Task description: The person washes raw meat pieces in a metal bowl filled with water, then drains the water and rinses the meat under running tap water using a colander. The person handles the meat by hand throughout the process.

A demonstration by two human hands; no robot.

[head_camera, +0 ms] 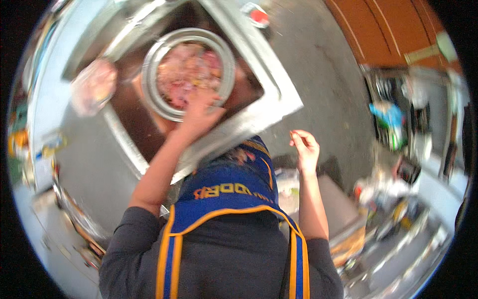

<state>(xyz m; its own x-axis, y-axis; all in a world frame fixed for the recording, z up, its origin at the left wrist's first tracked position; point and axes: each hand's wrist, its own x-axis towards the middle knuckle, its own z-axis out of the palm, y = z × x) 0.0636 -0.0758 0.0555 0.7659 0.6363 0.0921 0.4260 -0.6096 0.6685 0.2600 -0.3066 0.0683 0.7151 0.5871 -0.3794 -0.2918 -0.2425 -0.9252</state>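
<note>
A round metal bowl [147, 74] stands within the stainless steel sink [261, 108] in front of me. Pinkish pieces that look like raw meat [186, 71] fill it. My left hand [203, 108] reaches over the near rim, its fingers at the contents; blur hides whether they grip the rim, a piece or nothing. Off to the right of the sink, above the floor, my right hand [307, 147] is raised with thumb and fingertips pinched together. Whether something small sits between those fingertips cannot be made out.
A clear plastic bag with pinkish contents [95, 88] rests at the sink's left edge. Beyond the sink's far right side is a red and white container [257, 15]. Shelves with a blue bag [388, 114] and a cardboard box [349, 243] stand to the right.
</note>
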